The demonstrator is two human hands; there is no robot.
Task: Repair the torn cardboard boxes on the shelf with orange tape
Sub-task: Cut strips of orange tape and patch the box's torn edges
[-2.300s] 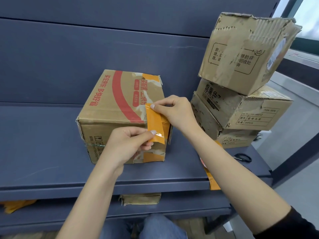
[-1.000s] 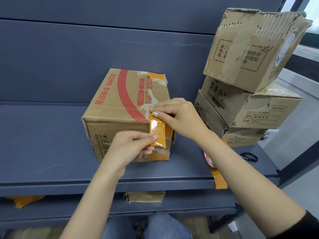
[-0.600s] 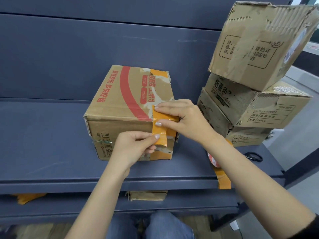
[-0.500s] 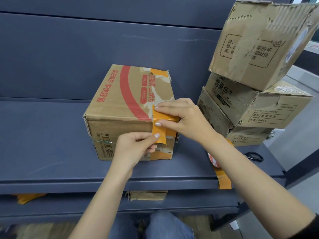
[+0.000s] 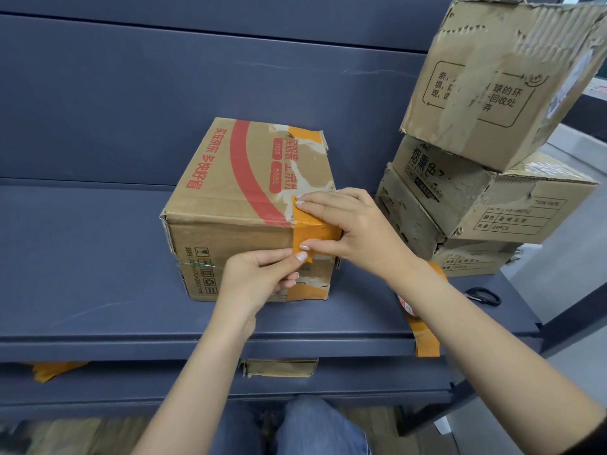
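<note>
A torn cardboard box (image 5: 230,205) with red print stands on the blue-grey shelf (image 5: 98,290). An orange tape strip (image 5: 312,229) lies over its front right top edge. My right hand (image 5: 354,231) presses the strip onto the box, fingers flat on top and thumb on the front face. My left hand (image 5: 262,277) pinches the strip's lower end against the front face. Older orange tape shows at the box's far top corner and bottom right corner.
Three worn cardboard boxes (image 5: 486,178) are stacked at the right. An orange tape roll (image 5: 417,310) sits behind my right forearm, its loose end hanging over the shelf edge. Black scissors (image 5: 483,295) lie at the right. A lower shelf holds cardboard (image 5: 279,367) and orange scraps (image 5: 56,369).
The strip, earlier held loose above the corner, now lies down over the top edge. My right hand slid from its upper end to flat on it; my left hand still pinches the lower end.
</note>
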